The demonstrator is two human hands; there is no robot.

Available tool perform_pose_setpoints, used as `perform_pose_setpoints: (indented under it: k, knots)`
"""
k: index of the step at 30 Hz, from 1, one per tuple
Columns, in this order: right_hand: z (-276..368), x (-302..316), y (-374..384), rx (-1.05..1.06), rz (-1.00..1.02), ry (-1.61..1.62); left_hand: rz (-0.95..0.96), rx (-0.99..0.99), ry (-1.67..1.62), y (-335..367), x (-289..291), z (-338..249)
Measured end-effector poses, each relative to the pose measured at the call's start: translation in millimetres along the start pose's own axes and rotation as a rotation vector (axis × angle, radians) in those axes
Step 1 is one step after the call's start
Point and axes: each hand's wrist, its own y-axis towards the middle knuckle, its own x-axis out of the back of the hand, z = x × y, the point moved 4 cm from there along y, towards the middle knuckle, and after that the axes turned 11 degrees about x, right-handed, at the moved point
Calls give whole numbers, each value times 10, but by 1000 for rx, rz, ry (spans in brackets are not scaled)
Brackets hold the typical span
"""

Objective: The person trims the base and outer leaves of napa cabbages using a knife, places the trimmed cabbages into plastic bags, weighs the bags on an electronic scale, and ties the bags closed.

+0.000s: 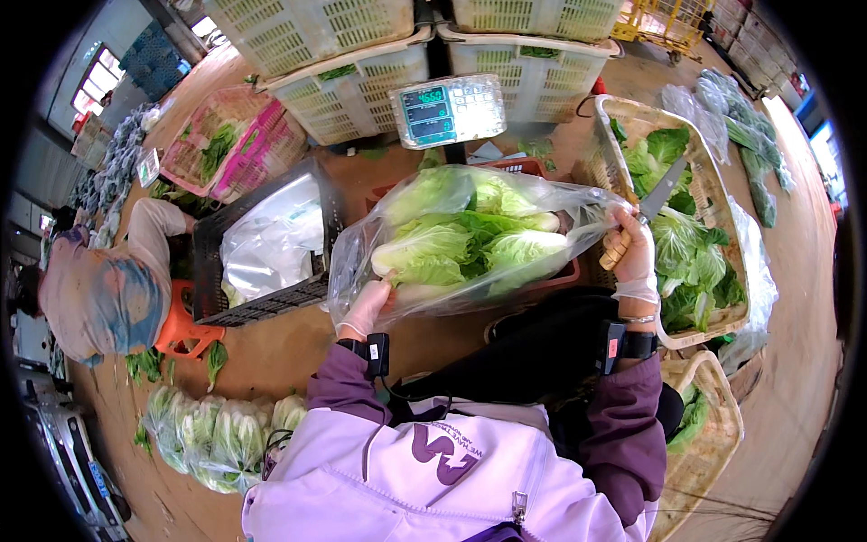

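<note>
A clear plastic bag [591, 200] full of pale green leafy heads [524, 251], which look like lettuce or Chinese cabbage, lies in front of me over a red crate [566, 275]. My left hand [366, 305], in a thin glove, is closed on the bag's near left edge. At the bag's right end, my gloved right hand [635, 256] grips a knife [666, 188], its blade slanting up and away to the right. That same hand also pinches the bag's edge. Just beyond the bag stands a digital scale display [479, 113], lit up.
Left of the bag, a black crate [209, 275] holds clear plastic bags. A cream crate [736, 262] of leafy greens stands at right. Stacked cream crates [316, 113] rise behind the display. Bagged greens [208, 429] lie at lower left, near another person [108, 280] bending by an orange stool [185, 330].
</note>
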Motion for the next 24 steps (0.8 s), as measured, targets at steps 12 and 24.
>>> perform_pose_setpoints:
  k: [12,24]
  knots:
    - [-128,-141,-155,103,-140,-165,-1108,-772,563,-868,630,-943]
    - [-197,-77,-198,71,-163,-134,-112,-529,-522,-340,1084,-854]
